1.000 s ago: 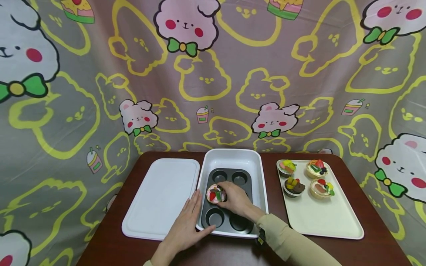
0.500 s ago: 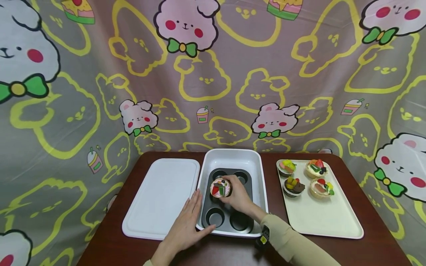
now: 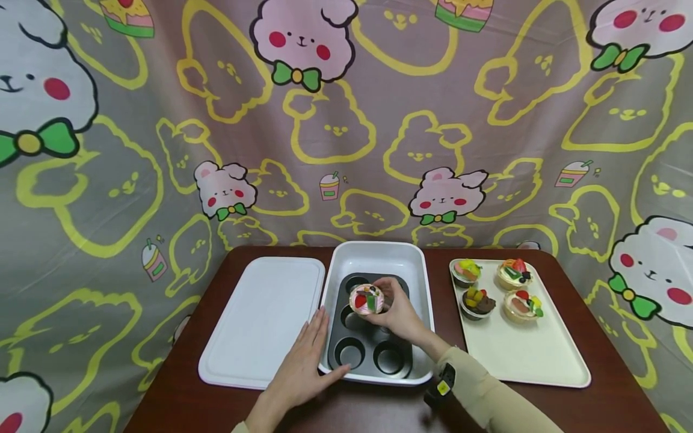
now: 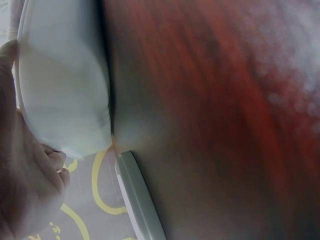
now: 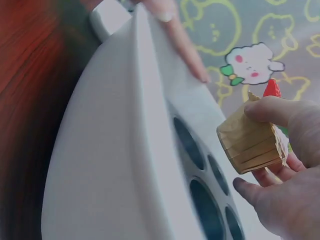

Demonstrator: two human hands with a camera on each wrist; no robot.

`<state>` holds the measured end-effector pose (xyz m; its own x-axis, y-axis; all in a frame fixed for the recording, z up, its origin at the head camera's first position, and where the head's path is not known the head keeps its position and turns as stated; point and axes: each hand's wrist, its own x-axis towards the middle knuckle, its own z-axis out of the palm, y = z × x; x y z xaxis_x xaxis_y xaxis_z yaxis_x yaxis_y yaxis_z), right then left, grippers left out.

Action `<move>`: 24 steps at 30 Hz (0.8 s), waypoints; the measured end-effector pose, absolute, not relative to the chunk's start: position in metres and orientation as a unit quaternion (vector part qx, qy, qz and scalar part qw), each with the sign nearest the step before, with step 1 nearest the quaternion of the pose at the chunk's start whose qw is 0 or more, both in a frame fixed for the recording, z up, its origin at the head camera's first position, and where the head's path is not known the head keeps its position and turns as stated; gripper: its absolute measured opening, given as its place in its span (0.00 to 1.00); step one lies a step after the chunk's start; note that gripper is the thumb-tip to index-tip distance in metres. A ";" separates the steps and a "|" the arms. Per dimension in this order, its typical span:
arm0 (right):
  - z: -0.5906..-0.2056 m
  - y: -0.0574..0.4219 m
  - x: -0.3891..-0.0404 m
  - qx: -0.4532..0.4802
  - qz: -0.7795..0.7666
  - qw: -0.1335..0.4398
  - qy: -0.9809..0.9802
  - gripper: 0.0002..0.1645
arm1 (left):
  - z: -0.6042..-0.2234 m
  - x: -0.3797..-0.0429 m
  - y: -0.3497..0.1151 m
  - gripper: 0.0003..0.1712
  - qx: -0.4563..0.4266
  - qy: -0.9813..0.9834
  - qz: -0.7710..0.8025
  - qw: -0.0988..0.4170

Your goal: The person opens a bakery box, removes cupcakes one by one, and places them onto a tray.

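Note:
A small fruit tart [image 3: 366, 300] with pink cream, a red piece and a green piece on top is pinched by my right hand [image 3: 399, 314]. It is above the dark muffin tin [image 3: 370, 356], whose visible cups have nothing in them. In the right wrist view the tart's pleated tan shell [image 5: 250, 142] shows between thumb and fingers, clear of the cups. The tin lies inside a deep white tub [image 3: 379, 257]. My left hand [image 3: 303, 364] rests with straight fingers along the tub's near left side; in the left wrist view its fingers lie against the tub wall [image 4: 65, 85].
A flat white lid [image 3: 265, 319] lies left of the tub. On the right, a cream tray [image 3: 541, 358] bears two dark-cased cakes [image 3: 477, 305] and two fruit tarts [image 3: 523, 307] toward its back. A patterned cloth [image 3: 346, 138] hangs behind the brown table [image 3: 379, 412].
My right hand has lifted the tart out of the middle left cup and carried it up and slightly to the right. The left hand has stayed in place.

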<state>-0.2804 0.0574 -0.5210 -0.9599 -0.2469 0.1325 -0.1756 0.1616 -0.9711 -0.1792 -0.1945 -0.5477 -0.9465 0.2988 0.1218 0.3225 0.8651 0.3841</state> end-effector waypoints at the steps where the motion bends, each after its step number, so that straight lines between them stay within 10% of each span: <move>1: -0.519 0.059 -0.280 -0.138 -0.638 0.030 0.757 0.46 | -0.547 -0.179 -0.195 0.68 -0.162 -0.965 -0.203 0.029; 24: -0.503 0.146 -0.250 -0.060 -0.623 0.040 0.779 0.47 | -0.545 -0.178 -0.195 0.68 -0.155 -0.967 -0.200 0.024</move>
<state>-0.2498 0.1459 -0.5028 -0.9897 -0.1423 0.0121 -0.0431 0.2166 -0.9753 -0.1780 -0.1952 -0.5451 -0.9508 0.2904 0.1079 0.3094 0.8722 0.3788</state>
